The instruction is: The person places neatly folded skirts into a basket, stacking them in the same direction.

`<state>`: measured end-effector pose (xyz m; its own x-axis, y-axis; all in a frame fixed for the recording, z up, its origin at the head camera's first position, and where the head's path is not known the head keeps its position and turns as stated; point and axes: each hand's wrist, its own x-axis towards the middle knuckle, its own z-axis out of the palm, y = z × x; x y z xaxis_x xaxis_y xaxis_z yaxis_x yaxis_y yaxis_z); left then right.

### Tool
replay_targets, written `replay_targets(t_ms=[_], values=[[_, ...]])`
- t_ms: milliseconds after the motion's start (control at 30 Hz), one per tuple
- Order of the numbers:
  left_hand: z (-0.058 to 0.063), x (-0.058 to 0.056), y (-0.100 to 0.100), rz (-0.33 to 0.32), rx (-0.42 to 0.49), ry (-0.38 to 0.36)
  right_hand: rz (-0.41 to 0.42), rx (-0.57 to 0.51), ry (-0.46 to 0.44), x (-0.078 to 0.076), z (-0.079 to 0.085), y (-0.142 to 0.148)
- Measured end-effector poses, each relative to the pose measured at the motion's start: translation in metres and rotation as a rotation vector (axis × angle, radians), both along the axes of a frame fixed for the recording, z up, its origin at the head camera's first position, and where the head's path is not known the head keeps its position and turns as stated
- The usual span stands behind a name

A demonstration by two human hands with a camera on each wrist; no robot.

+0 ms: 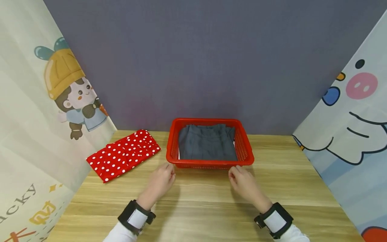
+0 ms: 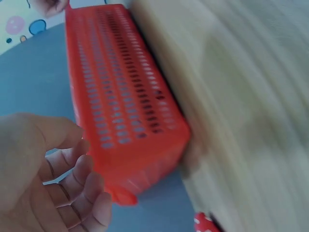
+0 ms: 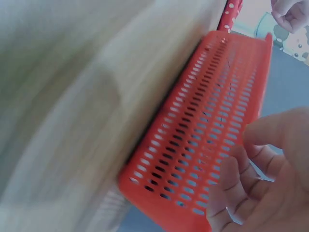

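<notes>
By the red basket (image 1: 211, 164)'s near corners, the left hand (image 1: 162, 176) and right hand (image 1: 243, 181) have softly bent fingers, pinching nothing. The gray cloth (image 1: 208, 143) lies inside, probably so the basket's sides keep it neat; the dotted cloth (image 1: 124, 156) lies left of the basket.

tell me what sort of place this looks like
Probably a small indoor tabletop setup, perhaps screened off for recording: a wood-grain table stands before a plain grey backdrop, with cartoon-printed sheets on both sides.
</notes>
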<state>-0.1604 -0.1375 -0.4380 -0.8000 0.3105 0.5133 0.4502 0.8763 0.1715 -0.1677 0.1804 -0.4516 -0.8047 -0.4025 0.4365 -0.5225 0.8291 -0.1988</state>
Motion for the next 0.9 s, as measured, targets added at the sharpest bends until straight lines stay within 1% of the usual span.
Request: replay_targets(t_ms=[100, 167, 300, 400, 467, 533, 767, 900], values=[[-0.008, 0.001, -0.011, 0.03, 0.009, -0.011, 0.009, 0.001, -0.002, 0.004, -0.007, -0.002], [-0.013, 0.001, -0.018, 0.063, 0.002, -0.036, 0.011, 0.006, 0.008, 0.007, -0.011, -0.005], [-0.018, 0.001, -0.034, 0.121, -0.009, -0.077, 0.014, 0.009, 0.004, 0.013, -0.016, -0.009], [-0.019, 0.0, -0.044, 0.142, 0.006, -0.056, 0.025, 0.014, -0.011, 0.016, -0.019, -0.013], [-0.022, -0.001, -0.052, 0.153, 0.014, -0.038, 0.039, 0.011, -0.016, 0.017, -0.022, -0.016], [-0.024, -0.003, -0.059, 0.164, 0.019, -0.037, 0.057, 0.01, -0.01, 0.017, -0.024, -0.019], [-0.032, -0.012, -0.085, 0.241, 0.011, -0.111, 0.126, 0.003, -0.006, 0.019, -0.028, -0.03], [-0.035, -0.019, -0.1, 0.282, 0.028, -0.15, 0.149, 0.004, -0.022, 0.019, -0.029, -0.035]])
